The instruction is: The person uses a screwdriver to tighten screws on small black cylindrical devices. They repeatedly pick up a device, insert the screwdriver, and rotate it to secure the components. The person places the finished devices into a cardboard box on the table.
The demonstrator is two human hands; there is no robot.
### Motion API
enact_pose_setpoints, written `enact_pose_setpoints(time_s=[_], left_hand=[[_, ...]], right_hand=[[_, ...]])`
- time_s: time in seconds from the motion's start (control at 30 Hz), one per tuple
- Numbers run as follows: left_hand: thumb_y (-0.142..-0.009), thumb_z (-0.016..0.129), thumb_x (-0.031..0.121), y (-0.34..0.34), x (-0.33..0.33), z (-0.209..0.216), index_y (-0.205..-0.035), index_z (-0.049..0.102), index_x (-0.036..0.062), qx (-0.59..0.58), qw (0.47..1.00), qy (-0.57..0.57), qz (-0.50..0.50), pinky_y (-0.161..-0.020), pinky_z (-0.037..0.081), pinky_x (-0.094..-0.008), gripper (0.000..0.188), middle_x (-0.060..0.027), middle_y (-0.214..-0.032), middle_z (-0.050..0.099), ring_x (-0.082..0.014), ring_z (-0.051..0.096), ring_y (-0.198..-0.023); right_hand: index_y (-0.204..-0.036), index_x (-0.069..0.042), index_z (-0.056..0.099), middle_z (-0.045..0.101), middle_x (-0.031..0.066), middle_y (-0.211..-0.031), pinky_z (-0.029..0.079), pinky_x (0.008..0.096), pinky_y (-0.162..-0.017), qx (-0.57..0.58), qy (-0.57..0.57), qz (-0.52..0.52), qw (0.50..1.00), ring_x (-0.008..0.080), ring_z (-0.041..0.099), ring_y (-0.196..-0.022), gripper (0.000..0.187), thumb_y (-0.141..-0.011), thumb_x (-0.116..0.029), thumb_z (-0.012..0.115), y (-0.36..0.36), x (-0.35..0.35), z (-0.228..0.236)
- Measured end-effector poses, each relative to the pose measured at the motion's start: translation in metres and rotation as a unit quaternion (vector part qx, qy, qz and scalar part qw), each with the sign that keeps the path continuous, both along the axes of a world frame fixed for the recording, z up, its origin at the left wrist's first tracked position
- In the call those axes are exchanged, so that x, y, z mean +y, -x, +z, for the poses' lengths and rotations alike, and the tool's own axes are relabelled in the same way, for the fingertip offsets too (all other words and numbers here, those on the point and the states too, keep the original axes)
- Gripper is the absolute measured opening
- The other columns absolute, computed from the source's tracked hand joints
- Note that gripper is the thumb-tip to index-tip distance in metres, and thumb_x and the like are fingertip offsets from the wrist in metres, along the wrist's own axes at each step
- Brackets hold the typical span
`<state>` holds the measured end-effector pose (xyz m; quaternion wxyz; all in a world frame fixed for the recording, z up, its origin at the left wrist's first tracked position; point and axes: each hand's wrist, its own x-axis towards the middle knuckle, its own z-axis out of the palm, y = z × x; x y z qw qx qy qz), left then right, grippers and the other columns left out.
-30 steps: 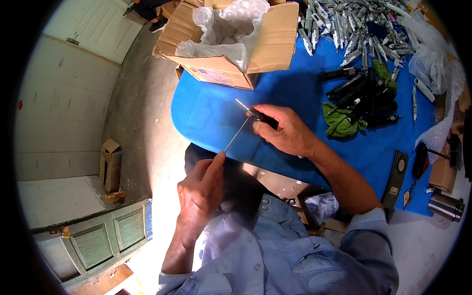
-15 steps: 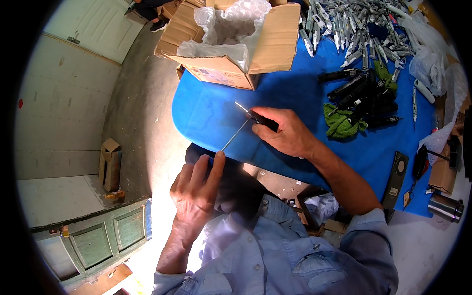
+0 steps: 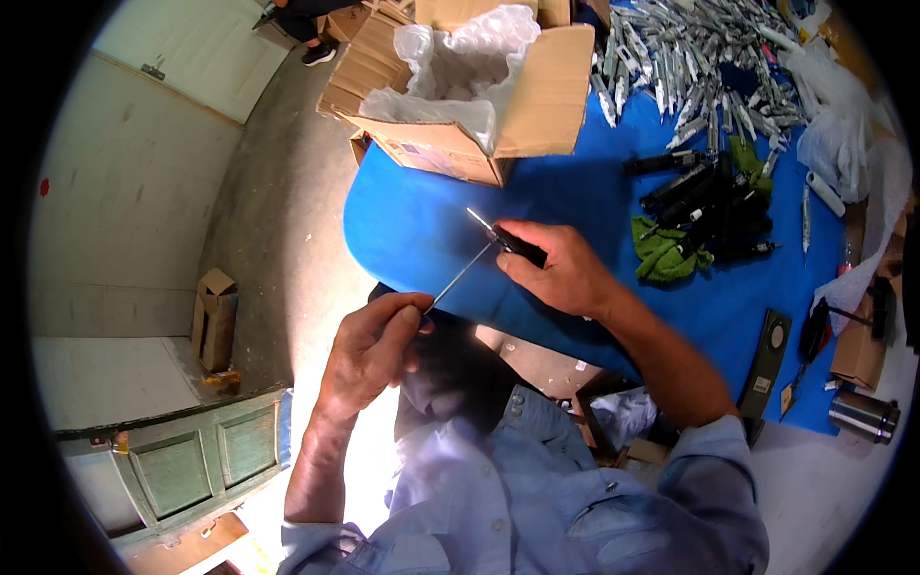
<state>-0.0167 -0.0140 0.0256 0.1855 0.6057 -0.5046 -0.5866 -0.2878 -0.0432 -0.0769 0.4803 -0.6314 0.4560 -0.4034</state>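
My left hand is closed round the end of a slim screwdriver, whose handle is hidden in the fingers. Its long metal shaft slants up and right, the tip meeting the side of a black pen-shaped tool. That tool sits pinched between the thumb and fingers of my right hand, over the blue-covered table. A thin pale metal rod sticks out of the black tool's front end, pointing up and left. Whether the screwdriver tip sits in a screw is too small to tell.
An open cardboard box lined with clear plastic stands at the far edge. Several black tools lie on a green cloth at right, below a heap of grey-white pen-shaped pieces. A metal cylinder rests at the right edge.
My left hand has rolled over, its outstretched fingers now curled round the screwdriver. Both hands and the black tool appear slightly lower in view, as the whole view has shifted a little.
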Motion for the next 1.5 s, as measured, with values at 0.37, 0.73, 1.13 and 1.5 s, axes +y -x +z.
enact_pose_setpoints(time_s=[0.37,0.73,1.13,1.5], left_hand=[[-0.11,0.055,0.025,-0.008,0.0,-0.025,-0.129,0.063,-0.0062,0.139,0.987,-0.072,0.033,-0.052,0.049,-0.0219,0.037,-0.0071,-0.088,0.071,-0.0083,0.061,-0.062],[-0.105,0.065,0.017,-0.005,0.001,-0.027,-0.127,0.065,-0.0038,0.042,0.999,0.022,-0.012,-0.052,0.049,-0.0214,0.03,-0.0066,-0.089,0.072,-0.0093,0.065,-0.066],[-0.097,0.074,0.005,-0.002,-0.035,-0.051,-0.12,0.069,-0.0001,-0.16,0.931,0.314,-0.092,-0.066,0.055,-0.0303,0.024,-0.0096,-0.092,0.072,-0.0178,0.071,-0.078],[-0.087,0.08,0.002,0.062,-0.065,-0.071,-0.113,0.074,0.0054,-0.251,0.785,0.544,-0.158,-0.08,0.059,-0.0393,0.027,-0.0131,-0.108,0.073,-0.0307,0.072,-0.093]], right_hand=[[-0.13,0.005,0.068,0.068,-0.0022,-0.098,0.051,0.0222,-0.075,-0.048,-0.048,0.0,0.998,0.0031,0.057,-0.086,0.035,-0.097,-0.005,0.072,-0.001,-0.002,-0.004],[-0.127,0.005,0.068,0.069,-0.0009,-0.094,0.052,0.0246,-0.073,-0.067,-0.079,-0.008,0.995,0.0044,0.058,-0.084,0.035,-0.097,-0.013,0.072,0.0,-0.002,-0.003],[-0.131,0.004,0.065,0.065,0.0005,-0.088,0.045,0.0227,-0.059,-0.22,-0.17,-0.008,0.96,0.0052,0.055,-0.069,0.034,-0.099,-0.009,0.068,0.01,-0.004,-0.001],[-0.133,0.005,0.062,0.064,0.0057,-0.091,0.044,0.0246,-0.054,-0.372,-0.198,-0.001,0.907,0.0089,0.055,-0.063,0.033,-0.103,-0.007,0.054,0.007,0.002,-0.001]])
